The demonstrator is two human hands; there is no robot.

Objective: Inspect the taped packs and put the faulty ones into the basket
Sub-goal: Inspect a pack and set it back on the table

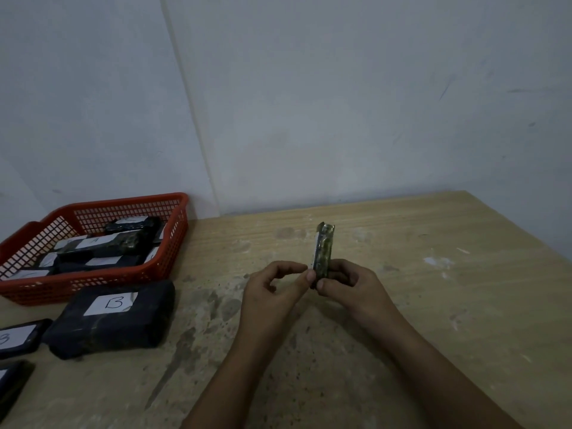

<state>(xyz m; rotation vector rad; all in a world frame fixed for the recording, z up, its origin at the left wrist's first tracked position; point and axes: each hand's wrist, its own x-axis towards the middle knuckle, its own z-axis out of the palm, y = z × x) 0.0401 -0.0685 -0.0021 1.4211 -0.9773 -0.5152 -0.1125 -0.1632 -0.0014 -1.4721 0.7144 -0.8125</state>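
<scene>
At the near left edge of the table (pixel 402 305) I see two dark packs cut off by the frame, one at the corner (pixel 12 382) and one just beyond it (pixel 21 337) with a white label. Next to those lies a large dark taped pack (pixel 111 318), flat on the wood, its white label marked "B". Nearer the middle, both of my forearms reach in from the bottom. My left hand (pixel 272 292) has its fingers curled, thumb and forefinger pinching the lower left edge of a slim pack (pixel 323 252). My right hand (pixel 349 284) grips the same pack's lower end from the right side, thumb in front. The pack stands upright, edge-on to me, above the table; its narrow face looks greenish-brown with a white strip along the left side. Farther back on the left sits the red mesh basket (pixel 93 280), touching the wall, with several dark labelled packs (pixel 102 246) piled inside it. Behind everything is a pale wall (pixel 340 103).
</scene>
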